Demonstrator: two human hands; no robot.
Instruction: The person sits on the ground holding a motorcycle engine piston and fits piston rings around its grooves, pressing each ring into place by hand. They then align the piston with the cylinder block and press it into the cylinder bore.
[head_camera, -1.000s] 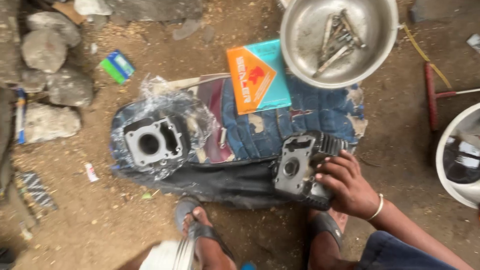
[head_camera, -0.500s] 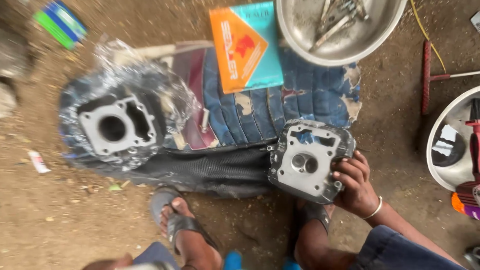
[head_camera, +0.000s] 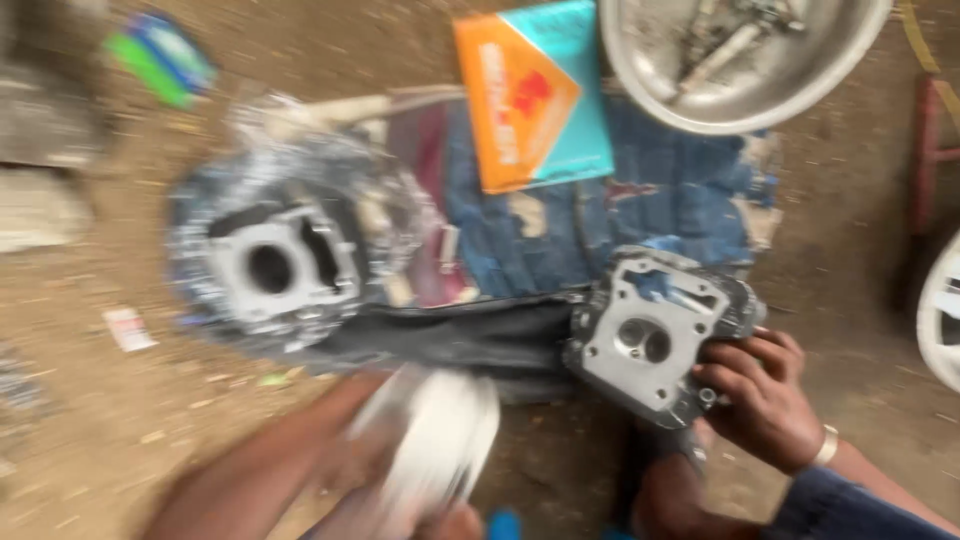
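Head view: right hand (head_camera: 765, 405) gripping cylinder head (head_camera: 655, 335) by one edge, at lower right corner of denim cloth (head_camera: 620, 225). Left hand (head_camera: 395, 460) blurred, closed around white object (head_camera: 445, 440). Risk: heavy casting tipping out, falling into dirt.

Cylinder head (head_camera: 650, 335) is showing dull silver-grey; cylinder block (head_camera: 275, 270) is showing pale grey under clear plastic. Denim cloth (head_camera: 640, 215) is showing faded blue with pale worn patches. Box (head_camera: 530, 95) is showing orange and teal; bowl (head_camera: 660, 85) is showing silver.

Orange-teal box (head_camera: 532, 95) on denim cloth (head_camera: 640, 215)
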